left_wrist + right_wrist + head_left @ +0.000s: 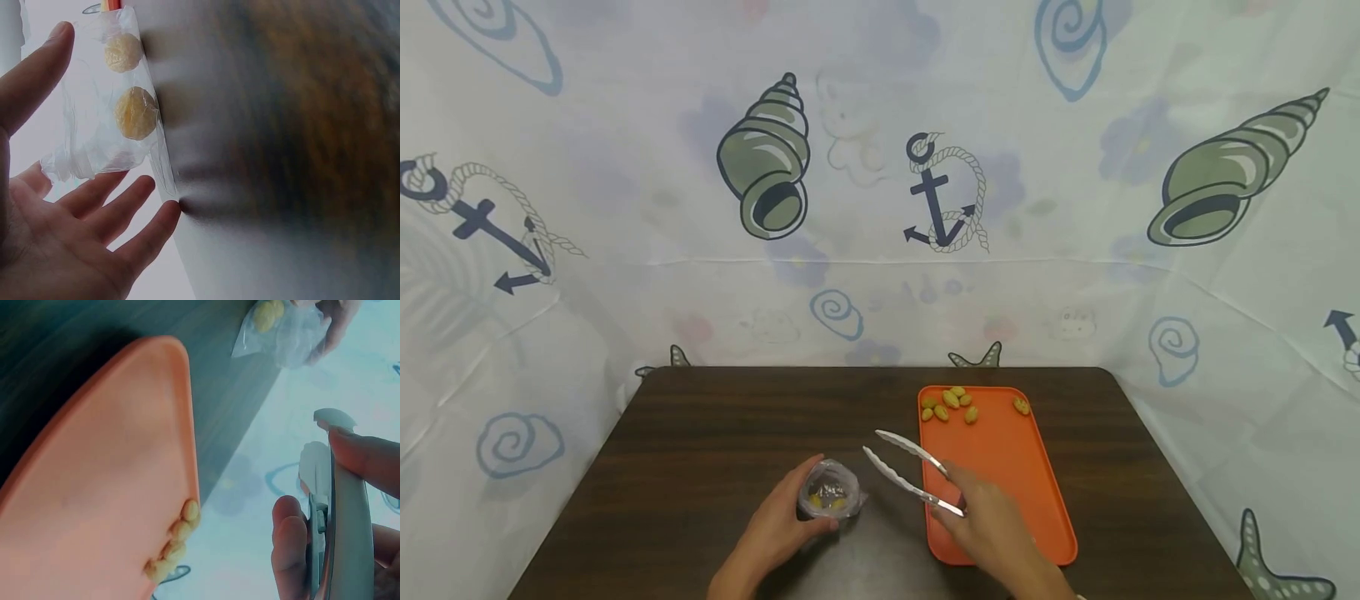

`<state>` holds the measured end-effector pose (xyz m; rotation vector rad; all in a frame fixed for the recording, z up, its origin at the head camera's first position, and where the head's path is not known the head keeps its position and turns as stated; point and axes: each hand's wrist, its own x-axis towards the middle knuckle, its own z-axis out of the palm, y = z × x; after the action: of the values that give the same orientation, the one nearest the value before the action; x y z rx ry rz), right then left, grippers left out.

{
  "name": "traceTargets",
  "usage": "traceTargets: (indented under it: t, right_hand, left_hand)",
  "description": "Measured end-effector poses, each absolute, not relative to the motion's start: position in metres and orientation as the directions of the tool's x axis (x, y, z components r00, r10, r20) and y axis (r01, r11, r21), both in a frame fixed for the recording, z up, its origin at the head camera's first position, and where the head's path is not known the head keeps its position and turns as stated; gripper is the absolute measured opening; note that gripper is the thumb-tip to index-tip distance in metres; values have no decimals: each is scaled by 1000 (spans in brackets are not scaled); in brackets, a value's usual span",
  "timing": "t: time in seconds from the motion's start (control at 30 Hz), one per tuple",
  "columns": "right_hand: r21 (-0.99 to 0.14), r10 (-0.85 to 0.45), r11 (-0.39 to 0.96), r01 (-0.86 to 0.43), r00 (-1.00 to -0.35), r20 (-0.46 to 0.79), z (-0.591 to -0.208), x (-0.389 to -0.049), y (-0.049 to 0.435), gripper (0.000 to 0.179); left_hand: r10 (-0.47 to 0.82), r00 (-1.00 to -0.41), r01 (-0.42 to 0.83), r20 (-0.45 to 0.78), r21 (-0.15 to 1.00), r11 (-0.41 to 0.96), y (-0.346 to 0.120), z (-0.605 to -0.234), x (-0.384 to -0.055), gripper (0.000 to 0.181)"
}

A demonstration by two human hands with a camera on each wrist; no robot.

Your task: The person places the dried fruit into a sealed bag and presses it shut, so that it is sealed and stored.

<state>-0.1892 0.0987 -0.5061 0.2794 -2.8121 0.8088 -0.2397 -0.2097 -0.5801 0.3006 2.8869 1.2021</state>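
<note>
On the dark table, my left hand (775, 525) holds a clear plastic bag (833, 477) upright, thumb on the near side and fingers round the far side. Two round, yellowish wrinkled pieces (135, 114) show at the bottom of this bag in the left wrist view. My right hand (994, 523) grips metal tongs (904, 483) over the left edge of the orange tray (1000, 467). The tongs' arms are spread, with nothing between their tips, which point toward the bag side. Several yellow-brown pieces (951, 400) lie in the tray's far left corner.
One more piece (1021, 406) sits by the tray's far right corner. The tray has a low raised rim. Behind the dark wooden table (760, 417) hangs a pale cloth (880, 317) printed with shells and anchors.
</note>
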Motion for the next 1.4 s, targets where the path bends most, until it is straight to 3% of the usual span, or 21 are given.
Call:
traceTargets:
  t: [1.4]
  right_hand:
    - [-467, 45, 881, -70, -972, 230, -504, -197, 130, 58]
  left_hand:
    - [184, -981, 172, 59, 702, 691, -210, -578, -239, 99]
